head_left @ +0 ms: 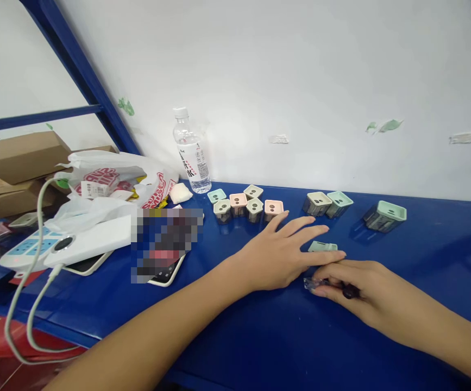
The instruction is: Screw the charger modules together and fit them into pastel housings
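Observation:
My left hand (286, 252) lies flat on the blue table (443, 255) with fingers stretched out, fingertips over a mint-green cube part (322, 246). My right hand (355, 282) is just beside it, fingers curled and pinching a small clear piece (312, 283) with a dark object (349, 292) tucked under the fingers. Behind the hands stand several small square cubes with two holes on top: a pastel cluster (245, 203), a pair (328, 203) and a single mint one (385, 215).
A water bottle (191, 152) stands against the white wall. At left lie a white power strip (70, 244) with cable, a phone (164, 271), plastic bags (113, 182) and cardboard boxes (19, 157). A blue frame bar (84, 76) slants up.

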`<action>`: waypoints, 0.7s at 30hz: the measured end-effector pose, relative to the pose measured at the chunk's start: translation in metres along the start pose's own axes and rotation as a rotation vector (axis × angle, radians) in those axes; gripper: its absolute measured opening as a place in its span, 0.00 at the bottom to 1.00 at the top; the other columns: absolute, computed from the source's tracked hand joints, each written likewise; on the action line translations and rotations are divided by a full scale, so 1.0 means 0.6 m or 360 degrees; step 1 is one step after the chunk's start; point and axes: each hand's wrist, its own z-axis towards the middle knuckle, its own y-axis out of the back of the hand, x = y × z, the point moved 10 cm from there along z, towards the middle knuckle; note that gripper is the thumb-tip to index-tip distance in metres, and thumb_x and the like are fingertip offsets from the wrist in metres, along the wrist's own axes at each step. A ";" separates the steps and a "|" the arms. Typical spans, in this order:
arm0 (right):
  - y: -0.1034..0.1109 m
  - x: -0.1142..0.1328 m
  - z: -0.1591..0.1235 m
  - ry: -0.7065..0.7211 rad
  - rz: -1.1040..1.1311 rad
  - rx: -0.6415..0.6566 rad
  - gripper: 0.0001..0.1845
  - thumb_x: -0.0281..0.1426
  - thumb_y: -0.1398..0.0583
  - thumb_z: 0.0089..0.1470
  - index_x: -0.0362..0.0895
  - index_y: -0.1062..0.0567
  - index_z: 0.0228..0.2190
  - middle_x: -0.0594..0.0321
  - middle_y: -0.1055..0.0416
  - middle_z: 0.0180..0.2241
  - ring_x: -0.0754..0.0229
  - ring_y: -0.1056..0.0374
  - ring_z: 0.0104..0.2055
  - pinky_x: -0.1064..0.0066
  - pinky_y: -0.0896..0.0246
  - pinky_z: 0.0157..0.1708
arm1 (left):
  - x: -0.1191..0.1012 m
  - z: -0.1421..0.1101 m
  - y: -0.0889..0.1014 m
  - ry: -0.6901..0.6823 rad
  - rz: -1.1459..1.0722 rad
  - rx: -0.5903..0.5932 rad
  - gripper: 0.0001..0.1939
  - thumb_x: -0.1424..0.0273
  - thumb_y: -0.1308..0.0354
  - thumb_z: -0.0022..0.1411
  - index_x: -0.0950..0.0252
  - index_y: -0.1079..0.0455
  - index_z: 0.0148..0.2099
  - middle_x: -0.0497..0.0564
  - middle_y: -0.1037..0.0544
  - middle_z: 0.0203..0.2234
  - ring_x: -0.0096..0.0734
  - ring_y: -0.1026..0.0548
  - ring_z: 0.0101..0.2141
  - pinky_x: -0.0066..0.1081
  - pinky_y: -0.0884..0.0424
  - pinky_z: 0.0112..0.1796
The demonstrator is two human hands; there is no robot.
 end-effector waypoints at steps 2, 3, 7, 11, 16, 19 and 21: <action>0.004 0.005 -0.002 0.0049 0.0003 -0.0018 0.12 0.40 0.43 0.65 0.51 0.22 0.34 0.69 0.27 0.23 0.63 0.34 0.22 0.71 0.42 0.23 | -0.004 0.000 -0.005 -0.0016 -0.0001 -0.0004 0.22 0.71 0.56 0.74 0.55 0.37 0.66 0.56 0.38 0.67 0.48 0.45 0.68 0.59 0.48 0.64; 0.007 0.007 -0.002 0.0066 0.0001 -0.0041 0.13 0.41 0.43 0.65 0.52 0.21 0.34 0.70 0.28 0.22 0.64 0.35 0.20 0.71 0.43 0.22 | -0.005 0.000 -0.007 -0.0016 -0.0010 -0.0004 0.21 0.71 0.56 0.74 0.57 0.35 0.65 0.57 0.38 0.67 0.49 0.44 0.68 0.60 0.49 0.65; 0.015 0.003 -0.004 0.0056 0.0042 -0.0108 0.11 0.41 0.42 0.64 0.53 0.21 0.35 0.71 0.26 0.23 0.64 0.34 0.21 0.71 0.42 0.22 | 0.001 -0.004 -0.012 0.0000 -0.0094 0.0010 0.19 0.70 0.53 0.73 0.61 0.33 0.62 0.57 0.30 0.61 0.48 0.39 0.65 0.60 0.51 0.65; 0.023 -0.008 -0.004 0.0000 0.0054 -0.0172 0.07 0.40 0.39 0.61 0.55 0.20 0.38 0.71 0.22 0.29 0.64 0.33 0.23 0.72 0.39 0.23 | 0.012 -0.007 -0.010 0.0038 -0.0222 0.0039 0.17 0.72 0.49 0.71 0.63 0.33 0.60 0.54 0.24 0.55 0.44 0.34 0.62 0.58 0.54 0.66; 0.042 -0.009 -0.004 -0.0014 0.0037 -0.0303 0.11 0.45 0.34 0.55 0.56 0.19 0.39 0.69 0.22 0.29 0.64 0.36 0.21 0.71 0.40 0.21 | 0.027 -0.009 0.004 0.0089 -0.0341 -0.0072 0.17 0.73 0.44 0.67 0.64 0.32 0.57 0.55 0.22 0.52 0.44 0.31 0.59 0.55 0.52 0.66; 0.046 -0.008 -0.004 -0.0014 0.0042 -0.0326 0.11 0.45 0.35 0.57 0.55 0.19 0.38 0.68 0.25 0.25 0.63 0.37 0.20 0.72 0.42 0.20 | 0.035 -0.011 0.019 0.0129 -0.0358 -0.0205 0.17 0.73 0.47 0.67 0.65 0.30 0.56 0.56 0.22 0.51 0.42 0.30 0.58 0.49 0.46 0.64; 0.047 -0.009 -0.004 -0.0017 0.0045 -0.0326 0.09 0.43 0.35 0.57 0.56 0.19 0.39 0.68 0.26 0.25 0.63 0.37 0.20 0.72 0.41 0.20 | 0.037 -0.011 0.025 0.0146 -0.0347 -0.0247 0.18 0.75 0.50 0.67 0.65 0.30 0.56 0.56 0.22 0.52 0.43 0.31 0.58 0.49 0.43 0.63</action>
